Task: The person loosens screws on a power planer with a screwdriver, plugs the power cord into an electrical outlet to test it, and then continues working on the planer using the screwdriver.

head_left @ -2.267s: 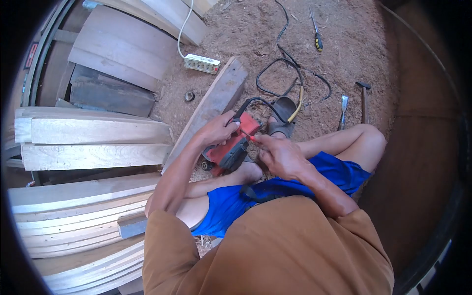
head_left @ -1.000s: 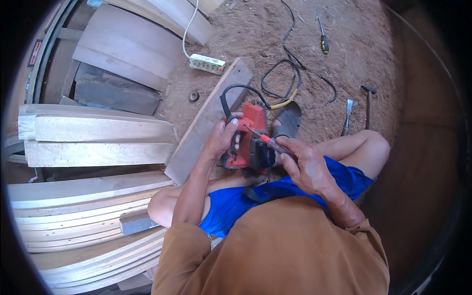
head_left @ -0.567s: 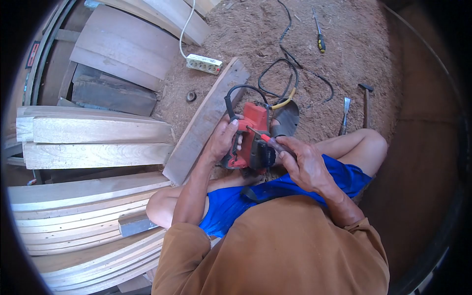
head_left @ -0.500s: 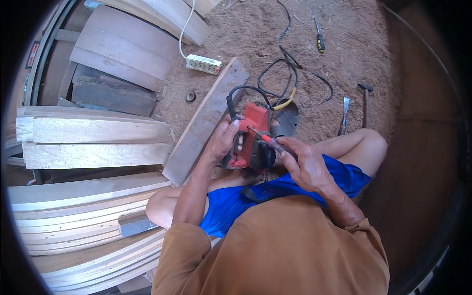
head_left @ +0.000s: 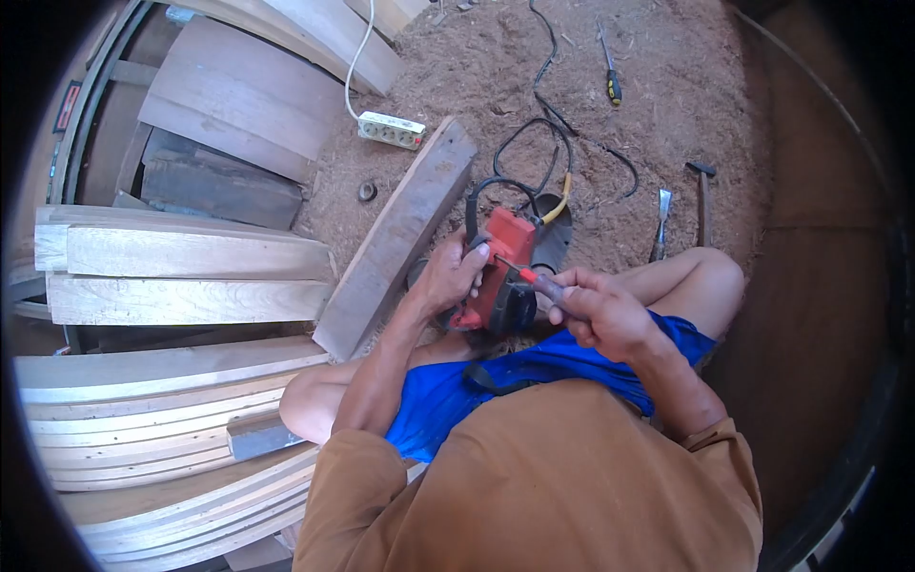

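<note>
My left hand (head_left: 452, 276) is closed around the handle of a red and black electric planer (head_left: 513, 234), which is tipped up between my bent legs. In my right hand (head_left: 610, 315) is a screwdriver (head_left: 541, 281) with a red and dark handle. Its shaft points up and left, and the tip meets the planer's red casing near my left thumb. Part of the planer's underside is hidden by my hands and legs. A black power cord (head_left: 498, 179) loops from the handle end, with a yellow section (head_left: 560, 202) further along.
A thick board (head_left: 396, 238) lies left of the planer. Stacked planks (head_left: 191, 253) fill the left side. On the sawdust-covered ground are a power strip (head_left: 391, 131), a dark ring (head_left: 367, 192), another screwdriver (head_left: 613, 86), a chisel (head_left: 661, 224) and a hammer (head_left: 703, 200).
My left hand and the planer have shifted slightly right. My right hand has turned its grip on the screwdriver and moved a little right, with the tip still at the casing.
</note>
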A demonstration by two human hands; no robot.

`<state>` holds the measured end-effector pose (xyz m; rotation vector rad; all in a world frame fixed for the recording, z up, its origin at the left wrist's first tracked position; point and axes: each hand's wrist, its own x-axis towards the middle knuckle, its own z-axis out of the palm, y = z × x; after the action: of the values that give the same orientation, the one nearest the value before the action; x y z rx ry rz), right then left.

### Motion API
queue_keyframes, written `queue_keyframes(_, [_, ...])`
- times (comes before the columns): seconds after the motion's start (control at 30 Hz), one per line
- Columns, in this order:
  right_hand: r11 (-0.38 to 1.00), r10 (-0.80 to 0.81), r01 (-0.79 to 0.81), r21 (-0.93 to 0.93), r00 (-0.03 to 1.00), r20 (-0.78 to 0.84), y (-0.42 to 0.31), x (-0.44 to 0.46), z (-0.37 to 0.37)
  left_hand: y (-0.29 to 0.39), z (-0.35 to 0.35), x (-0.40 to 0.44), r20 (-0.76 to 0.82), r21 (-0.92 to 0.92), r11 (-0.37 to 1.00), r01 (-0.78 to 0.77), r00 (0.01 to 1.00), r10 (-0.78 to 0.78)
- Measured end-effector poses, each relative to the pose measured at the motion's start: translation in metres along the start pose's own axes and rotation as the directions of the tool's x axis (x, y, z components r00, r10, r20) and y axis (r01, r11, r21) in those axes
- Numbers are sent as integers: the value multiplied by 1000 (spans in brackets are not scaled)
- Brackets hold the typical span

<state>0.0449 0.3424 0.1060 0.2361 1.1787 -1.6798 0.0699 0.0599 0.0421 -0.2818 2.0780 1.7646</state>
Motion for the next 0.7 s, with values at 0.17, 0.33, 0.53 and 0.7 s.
queue_keyframes(0.17, [997,24,-25,-78,1000,-19,-4,-11,-3,2,7,1,61,16,1000,3,998,-4])
queue_keyframes(0.33, [583,-366,231,-779,931,2,9,-18,12,3,9,4,51,7,1000,27,998,-27])
queue_keyframes(0.53, [508,-400,248,-825,916,29,6,-16,5,1,7,3,73,-3,999,36,997,-36])
queue_keyframes(0.7, [67,-429,41,-997,903,9,-11,-30,38,7,7,5,55,10,998,70,996,-70])
